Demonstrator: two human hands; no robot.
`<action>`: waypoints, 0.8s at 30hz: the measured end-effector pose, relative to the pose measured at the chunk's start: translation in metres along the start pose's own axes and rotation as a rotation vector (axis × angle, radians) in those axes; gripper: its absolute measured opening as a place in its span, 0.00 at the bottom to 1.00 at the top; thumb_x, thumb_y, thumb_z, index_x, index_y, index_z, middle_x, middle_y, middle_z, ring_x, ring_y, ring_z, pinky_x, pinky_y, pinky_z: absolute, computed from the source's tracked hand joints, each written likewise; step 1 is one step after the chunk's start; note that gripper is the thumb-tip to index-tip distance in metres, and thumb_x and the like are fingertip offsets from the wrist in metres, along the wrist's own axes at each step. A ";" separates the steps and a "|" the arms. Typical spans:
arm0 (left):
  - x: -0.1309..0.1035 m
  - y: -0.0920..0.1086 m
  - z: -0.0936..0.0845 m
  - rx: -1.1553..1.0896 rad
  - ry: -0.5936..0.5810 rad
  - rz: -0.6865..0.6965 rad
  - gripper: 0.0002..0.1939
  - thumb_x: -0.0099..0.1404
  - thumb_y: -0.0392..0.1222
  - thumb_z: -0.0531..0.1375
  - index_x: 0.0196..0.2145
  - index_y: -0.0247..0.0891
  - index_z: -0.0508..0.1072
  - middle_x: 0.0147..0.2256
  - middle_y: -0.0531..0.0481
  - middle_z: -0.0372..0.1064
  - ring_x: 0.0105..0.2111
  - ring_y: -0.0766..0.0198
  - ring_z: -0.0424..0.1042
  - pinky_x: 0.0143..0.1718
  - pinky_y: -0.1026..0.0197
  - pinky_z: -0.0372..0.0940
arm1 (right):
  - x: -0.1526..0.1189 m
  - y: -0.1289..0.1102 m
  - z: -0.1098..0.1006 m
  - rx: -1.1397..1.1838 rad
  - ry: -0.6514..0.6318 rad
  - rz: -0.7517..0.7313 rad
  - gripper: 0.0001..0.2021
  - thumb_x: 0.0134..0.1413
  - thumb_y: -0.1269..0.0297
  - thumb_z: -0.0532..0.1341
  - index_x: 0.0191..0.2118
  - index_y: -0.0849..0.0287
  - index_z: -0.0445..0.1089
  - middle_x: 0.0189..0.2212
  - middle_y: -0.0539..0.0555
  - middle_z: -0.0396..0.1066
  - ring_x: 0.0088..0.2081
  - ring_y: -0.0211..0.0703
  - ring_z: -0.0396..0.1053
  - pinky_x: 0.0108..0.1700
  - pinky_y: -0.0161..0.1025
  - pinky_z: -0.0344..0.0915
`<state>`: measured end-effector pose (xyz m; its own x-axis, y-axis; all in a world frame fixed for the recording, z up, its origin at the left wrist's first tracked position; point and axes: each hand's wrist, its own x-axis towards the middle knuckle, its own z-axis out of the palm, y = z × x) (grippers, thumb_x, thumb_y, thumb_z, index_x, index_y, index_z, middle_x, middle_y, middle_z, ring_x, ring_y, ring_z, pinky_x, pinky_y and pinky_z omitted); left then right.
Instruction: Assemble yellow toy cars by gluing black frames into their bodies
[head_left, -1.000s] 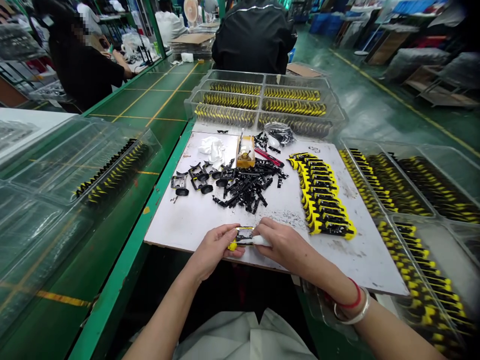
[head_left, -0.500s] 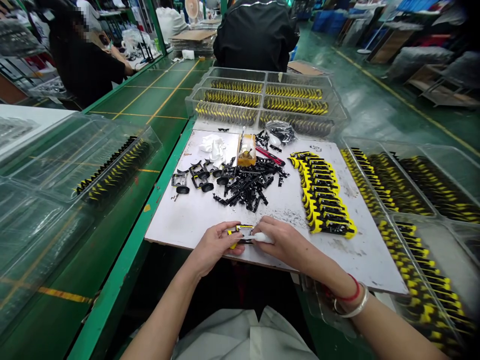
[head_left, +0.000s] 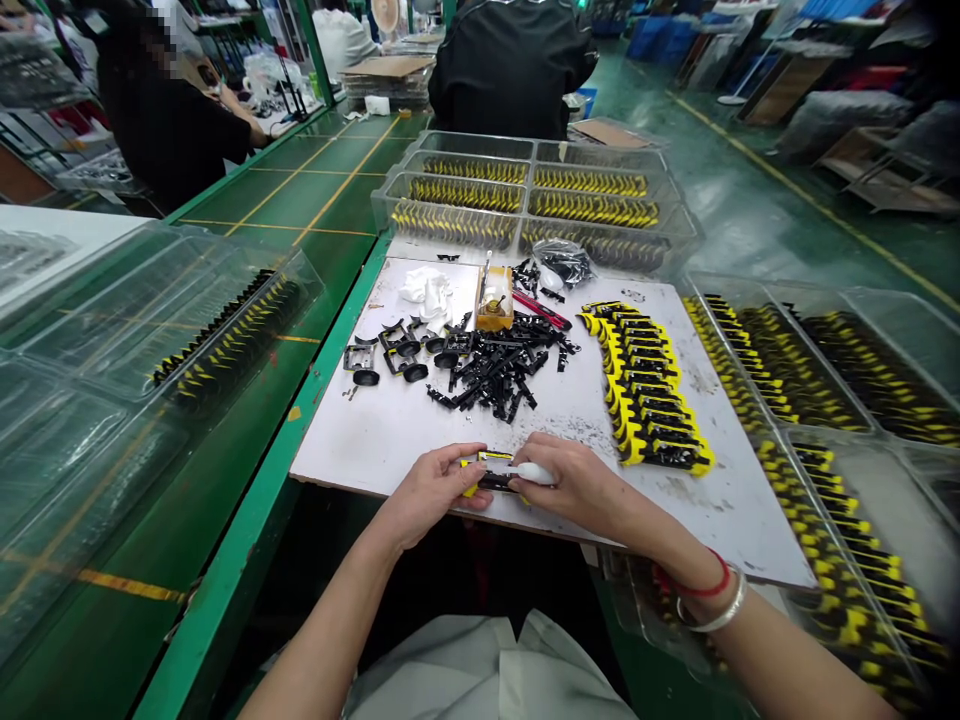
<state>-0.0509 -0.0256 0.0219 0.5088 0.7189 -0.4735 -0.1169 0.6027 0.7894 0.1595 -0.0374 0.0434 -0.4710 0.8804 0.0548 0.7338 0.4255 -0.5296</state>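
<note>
Near the board's front edge, my left hand [head_left: 429, 498] is closed on a small black-and-yellow plastic part [head_left: 496, 481], pinching its left end between thumb and fingers. My right hand [head_left: 576, 482] is closed around a slim tool with a white rounded handle [head_left: 535, 473]; its kind is unclear and its tip points toward the part. Beyond my hands lies a heap of loose black plastic strips [head_left: 501, 372]. Black frames with round discs [head_left: 405, 350] sit to its left. A row of black-and-yellow parts [head_left: 651, 385] stretches along the right.
On the white board [head_left: 360, 445] are crumpled white tissue [head_left: 429, 298], a small yellowish box [head_left: 495, 310] and red-handled pliers or tweezers [head_left: 541, 310]. Clear trays of parts stand behind [head_left: 529, 225], at right [head_left: 784, 435] and left [head_left: 142, 400]. Two people sit farther off.
My right hand and the white-handled tool have shifted slightly to the right along the part. My left hand keeps its hold, with the part tilted a little differently.
</note>
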 end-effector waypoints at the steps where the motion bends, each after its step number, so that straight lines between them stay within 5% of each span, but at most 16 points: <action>1: 0.000 0.000 0.000 -0.001 -0.003 0.001 0.26 0.58 0.47 0.64 0.52 0.35 0.68 0.39 0.45 0.74 0.31 0.66 0.75 0.39 0.60 0.72 | 0.000 0.000 -0.001 -0.007 -0.011 -0.002 0.01 0.53 0.71 0.60 0.33 0.59 0.69 0.29 0.51 0.67 0.30 0.39 0.67 0.33 0.35 0.61; 24: 0.005 0.001 -0.001 0.001 0.008 -0.010 0.26 0.59 0.45 0.64 0.53 0.32 0.66 0.41 0.42 0.72 0.32 0.65 0.75 0.42 0.57 0.71 | -0.015 -0.003 0.014 -0.071 -0.009 -0.003 0.07 0.52 0.76 0.58 0.37 0.59 0.63 0.34 0.53 0.63 0.34 0.43 0.66 0.36 0.37 0.63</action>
<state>-0.0496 -0.0214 0.0198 0.5030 0.7156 -0.4846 -0.1109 0.6096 0.7849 0.1577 -0.0545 0.0324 -0.4775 0.8773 0.0488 0.7651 0.4424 -0.4678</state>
